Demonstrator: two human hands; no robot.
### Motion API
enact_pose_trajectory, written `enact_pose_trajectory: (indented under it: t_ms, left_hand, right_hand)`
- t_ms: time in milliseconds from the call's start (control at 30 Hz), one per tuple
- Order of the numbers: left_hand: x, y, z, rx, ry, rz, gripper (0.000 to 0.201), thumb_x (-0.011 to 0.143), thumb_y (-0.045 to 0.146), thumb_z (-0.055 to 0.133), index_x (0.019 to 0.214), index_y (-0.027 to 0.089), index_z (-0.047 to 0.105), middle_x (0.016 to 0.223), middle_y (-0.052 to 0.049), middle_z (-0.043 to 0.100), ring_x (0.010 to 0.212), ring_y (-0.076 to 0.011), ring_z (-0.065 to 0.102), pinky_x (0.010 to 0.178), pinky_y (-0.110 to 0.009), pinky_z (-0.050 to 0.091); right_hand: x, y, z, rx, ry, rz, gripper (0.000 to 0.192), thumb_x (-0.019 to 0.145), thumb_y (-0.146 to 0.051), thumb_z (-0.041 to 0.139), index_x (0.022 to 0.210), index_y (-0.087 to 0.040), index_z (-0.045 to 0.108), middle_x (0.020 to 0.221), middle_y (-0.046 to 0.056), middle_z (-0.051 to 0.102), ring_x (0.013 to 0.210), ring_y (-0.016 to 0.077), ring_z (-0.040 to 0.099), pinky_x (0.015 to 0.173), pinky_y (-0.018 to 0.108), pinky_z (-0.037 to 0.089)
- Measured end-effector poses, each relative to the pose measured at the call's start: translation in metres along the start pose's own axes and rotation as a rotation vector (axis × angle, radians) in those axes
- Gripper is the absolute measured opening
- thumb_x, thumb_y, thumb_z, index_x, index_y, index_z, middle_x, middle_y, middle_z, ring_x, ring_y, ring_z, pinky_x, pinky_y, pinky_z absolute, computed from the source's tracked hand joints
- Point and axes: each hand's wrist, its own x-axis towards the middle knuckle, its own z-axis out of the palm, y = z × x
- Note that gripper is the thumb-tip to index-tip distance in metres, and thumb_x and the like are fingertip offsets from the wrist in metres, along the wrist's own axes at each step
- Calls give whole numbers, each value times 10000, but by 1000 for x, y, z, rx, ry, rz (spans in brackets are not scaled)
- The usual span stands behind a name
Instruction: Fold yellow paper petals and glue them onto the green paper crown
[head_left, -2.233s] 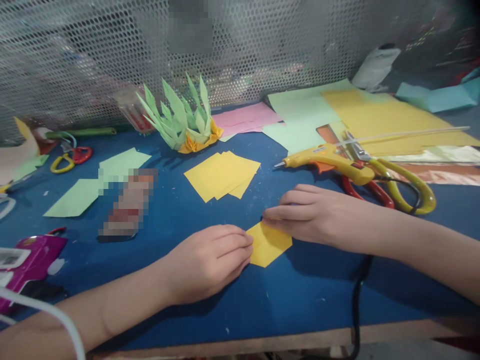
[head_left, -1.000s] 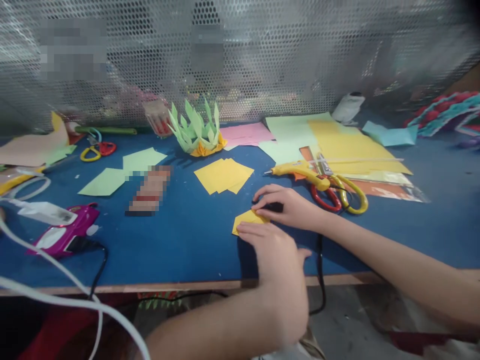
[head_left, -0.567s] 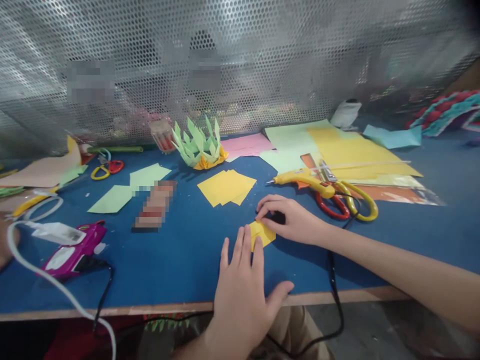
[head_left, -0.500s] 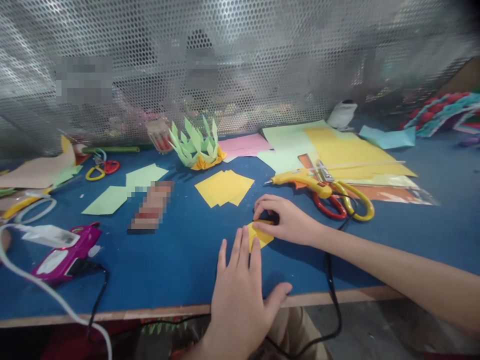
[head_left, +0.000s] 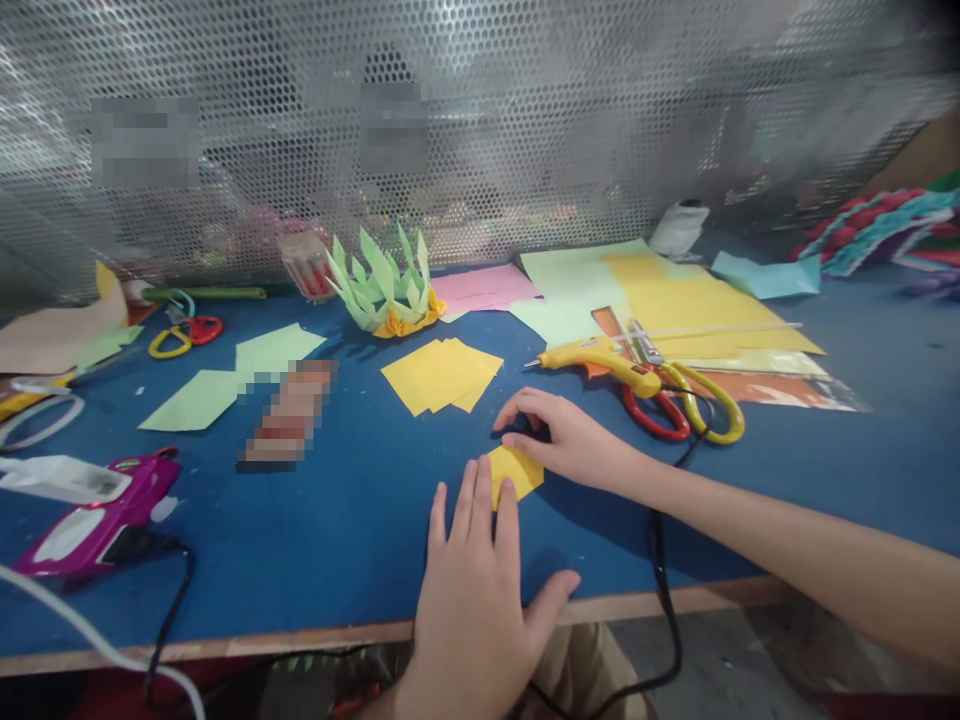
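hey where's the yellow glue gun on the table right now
The yellow glue gun lies right of centre on the blue table, just beyond the right hand, against the scissors and right of the yellow paper stack.

Two hands: left and right, both flat on one small folded yellow piece. One stack of yellow squares; the number of sheets in it cannot be told. Two glue guns: one yellow, one magenta. Two pairs of scissors: a large one by the yellow gun, a small one at far left. One green spiky paper model. Two loose green pieces. One pink sheet. One blue worktop.
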Motion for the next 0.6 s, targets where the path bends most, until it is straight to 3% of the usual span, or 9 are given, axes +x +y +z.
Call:
enact_pose_trajectory:
  t_ms: [233, 433, 600]
  left_hand:
    - [2, -1, -1, 11, -16, 16, 613, 912, 505, 393, 1313, 43, 425, 1400, -209, 431, 1309, -343, 407, 975, -620, 410]
    - [0, -5, -2, 15, -38, 44, 626, 905, 486, 422, 1351, 48, 383, 1422, -207, 396, 1312, -338, 405, 980, -602, 415]
    - [-4, -5, -3, 3, -8, 20, 589, 918, 477, 401, 1361, 89, 398, 1426, -149, 409, 1306, -315, 420, 1003, -576, 410]
  right_hand:
    - [0, 5, -4, 40, -53, -34, 185, 812, -97, 498, 874, -181, 651, 907, 44, 593, 643, 110, 489, 599, 260, 417]
    - [1, 9, -12, 61, -125, -95, 198, 854, -123, 480, 860, -186, 667, 970, 70, 581, 906, 165, 573, 779, 309, 478]
    - [-2, 14, -16, 35, -180, -147, 282, 885, -141, 436, 895, -225, 705, 1037, 69, 575, 942, 164, 590, 796, 308, 497]
